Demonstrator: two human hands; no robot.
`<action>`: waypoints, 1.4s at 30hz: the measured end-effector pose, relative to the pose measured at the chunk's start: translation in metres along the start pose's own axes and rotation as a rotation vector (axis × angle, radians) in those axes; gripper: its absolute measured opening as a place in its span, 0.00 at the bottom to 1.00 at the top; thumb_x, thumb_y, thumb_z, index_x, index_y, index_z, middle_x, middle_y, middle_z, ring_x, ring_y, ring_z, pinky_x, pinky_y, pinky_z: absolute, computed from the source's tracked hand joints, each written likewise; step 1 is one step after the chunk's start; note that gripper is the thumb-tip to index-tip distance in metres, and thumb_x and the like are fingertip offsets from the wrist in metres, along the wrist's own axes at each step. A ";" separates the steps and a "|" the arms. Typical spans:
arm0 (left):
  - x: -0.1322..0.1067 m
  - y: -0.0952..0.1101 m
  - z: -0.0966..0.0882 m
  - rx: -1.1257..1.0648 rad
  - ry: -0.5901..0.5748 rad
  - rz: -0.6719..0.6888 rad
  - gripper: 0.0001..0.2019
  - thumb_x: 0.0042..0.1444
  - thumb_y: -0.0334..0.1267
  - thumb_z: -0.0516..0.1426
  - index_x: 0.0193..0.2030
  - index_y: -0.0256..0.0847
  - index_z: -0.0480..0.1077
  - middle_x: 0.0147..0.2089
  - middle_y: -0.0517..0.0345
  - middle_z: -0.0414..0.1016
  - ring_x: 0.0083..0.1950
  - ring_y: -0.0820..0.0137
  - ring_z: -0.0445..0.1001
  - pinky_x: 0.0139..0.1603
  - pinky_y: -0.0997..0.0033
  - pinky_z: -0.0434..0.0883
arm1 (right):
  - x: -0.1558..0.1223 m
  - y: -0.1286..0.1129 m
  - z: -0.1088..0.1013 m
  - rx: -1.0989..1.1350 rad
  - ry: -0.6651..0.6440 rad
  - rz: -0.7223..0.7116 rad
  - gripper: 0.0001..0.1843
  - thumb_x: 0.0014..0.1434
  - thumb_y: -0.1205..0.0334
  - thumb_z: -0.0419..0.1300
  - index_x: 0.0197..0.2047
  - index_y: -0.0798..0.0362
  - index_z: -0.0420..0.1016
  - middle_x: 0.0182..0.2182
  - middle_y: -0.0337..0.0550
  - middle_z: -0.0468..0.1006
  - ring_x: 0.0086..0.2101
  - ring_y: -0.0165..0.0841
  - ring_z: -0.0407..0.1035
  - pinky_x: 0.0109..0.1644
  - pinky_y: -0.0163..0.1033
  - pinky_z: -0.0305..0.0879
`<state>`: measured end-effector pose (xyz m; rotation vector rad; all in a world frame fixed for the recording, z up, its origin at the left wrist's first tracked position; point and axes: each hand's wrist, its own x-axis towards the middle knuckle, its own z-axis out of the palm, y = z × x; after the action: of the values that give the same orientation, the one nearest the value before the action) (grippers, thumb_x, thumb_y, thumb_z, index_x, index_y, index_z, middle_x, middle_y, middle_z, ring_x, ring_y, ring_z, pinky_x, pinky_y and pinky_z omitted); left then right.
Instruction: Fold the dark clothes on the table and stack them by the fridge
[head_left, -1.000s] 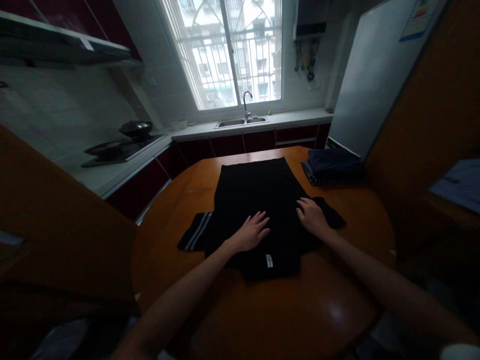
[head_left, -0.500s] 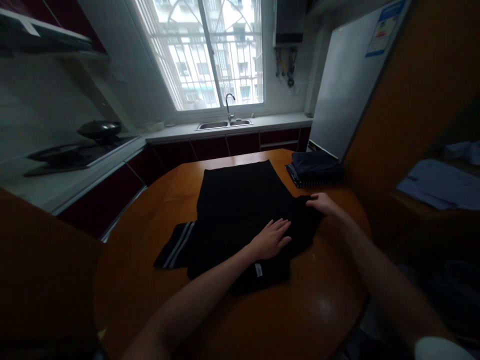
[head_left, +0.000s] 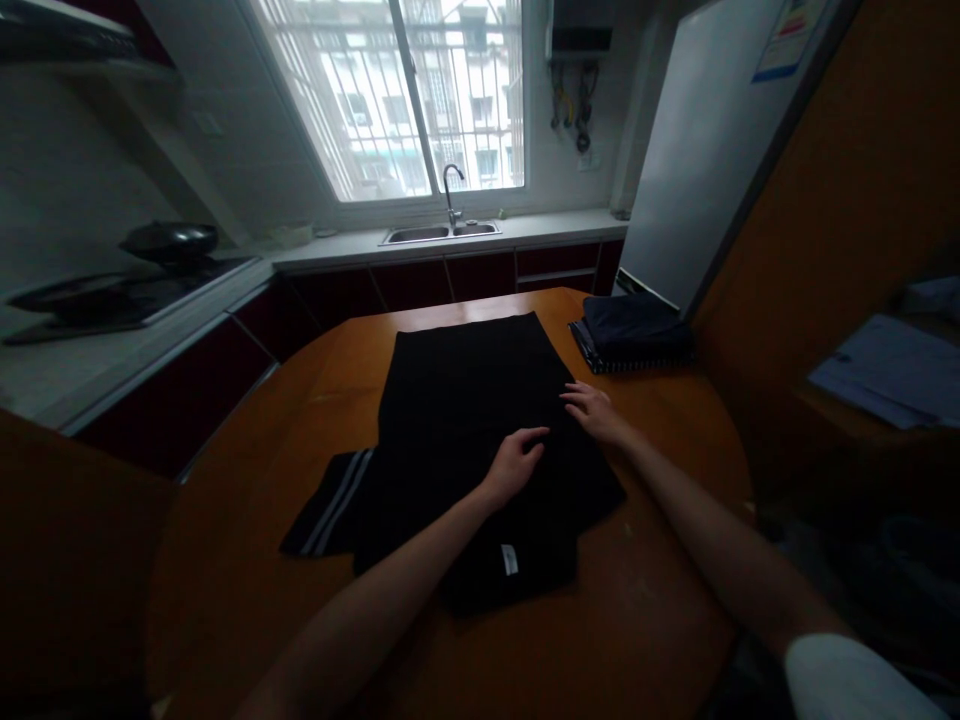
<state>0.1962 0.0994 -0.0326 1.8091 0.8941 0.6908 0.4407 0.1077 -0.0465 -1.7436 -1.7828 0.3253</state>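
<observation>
A black garment lies spread on a round orange-brown table, with a white-striped sleeve sticking out at its left and a small white label near its front edge. My left hand rests on the cloth near its middle, fingers curled loosely against it. My right hand lies flat on the garment's right side, fingers stretched out toward the left. The right sleeve is folded in over the body of the garment.
A stack of folded dark clothes sits at the table's far right. Behind it leans a white board or fridge door. A counter with sink and stove with a pan runs along the far walls.
My right hand has carried the garment's right sleeve inward from the table's right side onto the body of the cloth. My left hand shifted slightly left and curled its fingers.
</observation>
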 end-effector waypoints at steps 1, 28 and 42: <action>0.000 0.000 0.001 0.016 0.008 -0.012 0.19 0.61 0.29 0.55 0.57 0.43 0.76 0.58 0.51 0.76 0.58 0.61 0.75 0.63 0.57 0.71 | 0.000 0.004 0.003 -0.056 -0.009 0.019 0.18 0.65 0.62 0.57 0.56 0.50 0.78 0.65 0.49 0.69 0.67 0.43 0.56 0.70 0.54 0.50; -0.055 0.038 -0.128 0.775 0.081 0.025 0.19 0.69 0.38 0.49 0.63 0.42 0.69 0.64 0.51 0.72 0.62 0.64 0.72 0.64 0.65 0.66 | -0.016 -0.028 0.015 -0.233 0.036 -0.004 0.29 0.70 0.52 0.45 0.70 0.53 0.61 0.73 0.54 0.52 0.71 0.46 0.43 0.70 0.67 0.41; -0.180 -0.030 -0.236 0.584 0.509 -0.790 0.08 0.53 0.38 0.62 0.37 0.35 0.72 0.36 0.48 0.78 0.40 0.59 0.78 0.36 0.69 0.70 | -0.018 -0.017 0.036 -0.099 0.183 -0.108 0.24 0.64 0.55 0.52 0.55 0.59 0.77 0.60 0.61 0.71 0.62 0.53 0.63 0.66 0.60 0.60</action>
<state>-0.0975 0.0798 0.0158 1.5453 2.1711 0.3807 0.4047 0.0979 -0.0695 -1.6781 -1.7764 0.0317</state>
